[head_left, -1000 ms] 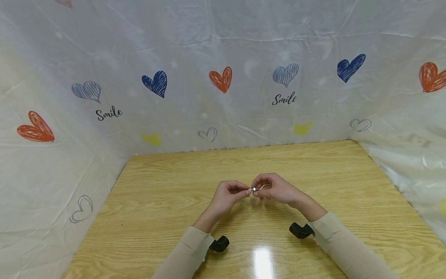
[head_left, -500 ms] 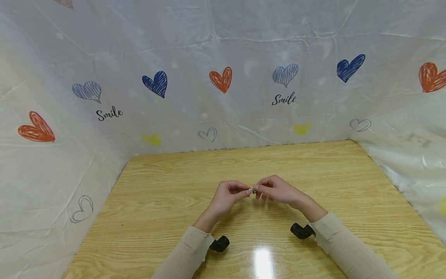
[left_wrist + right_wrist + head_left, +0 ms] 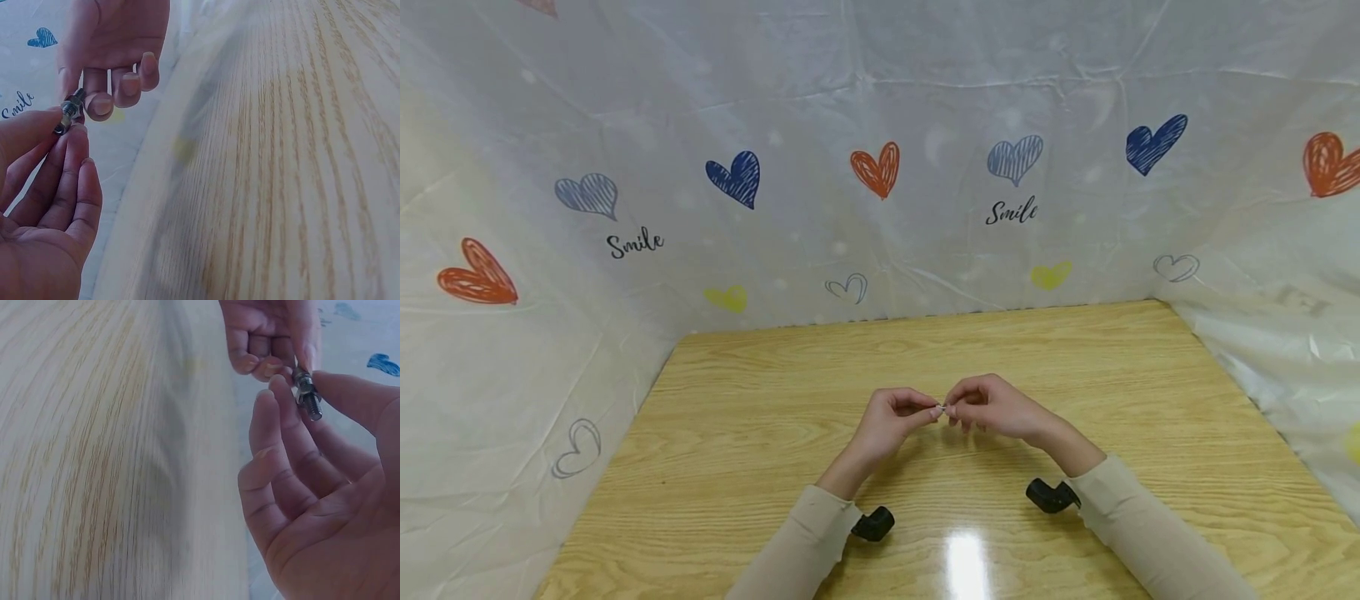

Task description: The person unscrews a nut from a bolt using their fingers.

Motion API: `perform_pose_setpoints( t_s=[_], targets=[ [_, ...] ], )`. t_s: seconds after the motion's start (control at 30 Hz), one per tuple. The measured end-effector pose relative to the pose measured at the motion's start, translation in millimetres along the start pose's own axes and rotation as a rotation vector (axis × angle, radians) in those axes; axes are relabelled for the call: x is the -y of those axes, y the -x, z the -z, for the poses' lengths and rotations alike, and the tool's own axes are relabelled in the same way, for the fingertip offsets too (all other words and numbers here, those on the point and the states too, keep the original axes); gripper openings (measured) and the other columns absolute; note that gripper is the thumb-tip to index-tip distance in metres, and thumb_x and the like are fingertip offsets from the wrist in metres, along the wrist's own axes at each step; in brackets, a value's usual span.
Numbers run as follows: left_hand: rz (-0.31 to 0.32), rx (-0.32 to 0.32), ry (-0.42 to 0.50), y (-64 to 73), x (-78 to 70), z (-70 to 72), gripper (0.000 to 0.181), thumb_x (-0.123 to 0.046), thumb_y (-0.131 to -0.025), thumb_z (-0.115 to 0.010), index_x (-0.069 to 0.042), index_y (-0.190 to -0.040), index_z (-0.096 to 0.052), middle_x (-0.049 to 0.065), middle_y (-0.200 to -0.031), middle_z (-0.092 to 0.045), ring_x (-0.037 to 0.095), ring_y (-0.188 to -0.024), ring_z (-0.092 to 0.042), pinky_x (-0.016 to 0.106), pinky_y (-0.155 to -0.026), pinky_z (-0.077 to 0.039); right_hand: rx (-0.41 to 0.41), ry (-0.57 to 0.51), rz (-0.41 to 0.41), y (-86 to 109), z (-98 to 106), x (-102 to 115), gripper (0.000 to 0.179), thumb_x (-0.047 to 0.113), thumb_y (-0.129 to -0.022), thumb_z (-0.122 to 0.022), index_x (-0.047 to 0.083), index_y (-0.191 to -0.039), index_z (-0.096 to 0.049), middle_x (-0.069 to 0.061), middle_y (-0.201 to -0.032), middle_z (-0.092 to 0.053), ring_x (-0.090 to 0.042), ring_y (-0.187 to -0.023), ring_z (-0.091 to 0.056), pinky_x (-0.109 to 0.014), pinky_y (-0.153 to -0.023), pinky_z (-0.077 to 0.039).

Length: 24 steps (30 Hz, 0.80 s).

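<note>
Above the wooden table, near the middle of the head view, my two hands meet at a small metal bolt (image 3: 78,97). Thumb and forefinger of my left hand (image 3: 889,422) pinch the bolt at one end. From the other side my right hand (image 3: 1002,408) pinches at a nut (image 3: 307,399) on the bolt, its thumb and forefinger either side of it. Bare thread sticks out past the nut, as the right wrist view shows. In the head view the fingertips hide most of the bolt. The other right fingers are bent loosely below.
A wood-grain table (image 3: 760,475) spreads beneath both hands. Behind and at the sides hangs a pale sheet (image 3: 805,225) printed with hearts and "Smile". Black wrist mounts (image 3: 872,525) stick out from the beige sleeves (image 3: 808,533) over the tabletop.
The right fingers opened off and closed back around the nut, turning slightly as they shifted at the bolt. The left hand has stayed in place, pinching the bolt.
</note>
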<state>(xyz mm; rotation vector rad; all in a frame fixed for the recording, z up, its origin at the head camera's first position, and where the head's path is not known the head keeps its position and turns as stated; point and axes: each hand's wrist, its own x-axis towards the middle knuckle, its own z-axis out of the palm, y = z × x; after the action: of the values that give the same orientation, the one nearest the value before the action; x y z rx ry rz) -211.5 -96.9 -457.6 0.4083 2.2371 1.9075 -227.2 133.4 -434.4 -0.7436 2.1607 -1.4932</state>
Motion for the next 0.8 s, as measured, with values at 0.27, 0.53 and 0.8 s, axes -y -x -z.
perform_pose_setpoints(
  t_s=[0.27, 0.53, 0.8],
  targets=[
    [0.0, 0.002, 0.023, 0.1, -0.6, -0.5, 0.014, -0.01, -0.094, -0.077, -0.002, -0.105, -0.078, 0.008, -0.102, -0.075, 0.018, -0.09, -0.072, 0.052, -0.09, -0.058, -0.027, -0.043, 0.021, -1.9, -0.9, -4.2, 0.022, 0.011, -0.099, -0.07, 0.0, -0.118, -0.067, -0.021, -0.105, -0.068, -0.049, -0.09, -0.065, -0.051, -0.076, -0.057],
    [-0.004, 0.01, 0.019, -0.1, -0.1, 0.6, 0.015, -0.012, -0.095, -0.076, -0.002, -0.106, -0.078, 0.009, -0.104, -0.074, 0.02, -0.092, -0.072, 0.052, -0.09, -0.058, -0.05, 0.004, -0.015, -2.6, 0.5, -3.0, 0.027, 0.029, -0.107, -0.059, 0.007, -0.118, -0.07, -0.024, -0.107, -0.069, -0.047, -0.09, -0.065, -0.042, -0.067, -0.053],
    [-0.009, 0.009, 0.016, -1.4, 0.6, 0.1, 0.017, -0.013, -0.094, -0.076, -0.001, -0.106, -0.078, 0.009, -0.104, -0.075, 0.02, -0.092, -0.072, 0.053, -0.09, -0.057, -0.022, 0.022, -0.021, -4.6, -1.5, -4.6, 0.037, 0.03, -0.109, -0.055, -0.002, -0.112, -0.073, -0.022, -0.1, -0.072, -0.046, -0.087, -0.065, -0.035, -0.063, -0.051]
  ],
)
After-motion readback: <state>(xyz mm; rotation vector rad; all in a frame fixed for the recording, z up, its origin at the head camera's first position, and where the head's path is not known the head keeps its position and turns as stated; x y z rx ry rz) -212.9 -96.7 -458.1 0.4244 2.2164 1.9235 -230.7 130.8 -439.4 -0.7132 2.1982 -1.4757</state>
